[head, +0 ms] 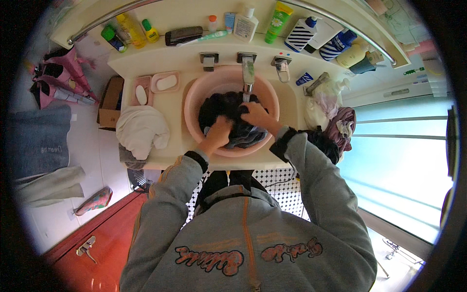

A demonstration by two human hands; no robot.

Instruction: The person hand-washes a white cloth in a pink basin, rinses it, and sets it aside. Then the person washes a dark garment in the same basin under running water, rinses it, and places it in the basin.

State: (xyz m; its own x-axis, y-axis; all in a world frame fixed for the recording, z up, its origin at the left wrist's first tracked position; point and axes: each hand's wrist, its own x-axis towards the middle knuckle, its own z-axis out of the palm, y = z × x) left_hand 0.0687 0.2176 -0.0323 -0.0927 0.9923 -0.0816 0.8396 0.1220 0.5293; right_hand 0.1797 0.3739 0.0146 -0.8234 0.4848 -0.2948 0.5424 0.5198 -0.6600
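A pink plastic basin (189,109) sits in the washbasin, with a bunched dark garment (219,106) inside it. My left hand (220,132), slightly blurred, grips the cloth near the front middle of the basin. To its right, my right hand (256,116) holds a fold of the same garment, fingers curled. A greyish-blue part of the cloth (248,137) shows along the basin's front side. Directly above the garment is the spout of a chrome tap (248,73), and what looks like water runs from it beside my right fingers.
Soap bars lie in two pink dishes (154,81) at left, behind a white cloth (142,127). Chrome handles (209,61) flank the spout. Bottles and tubes, including a green tube (278,23), line the back ledge behind a metal rail (105,20). Bunched clothes (339,127) crowd the right end.
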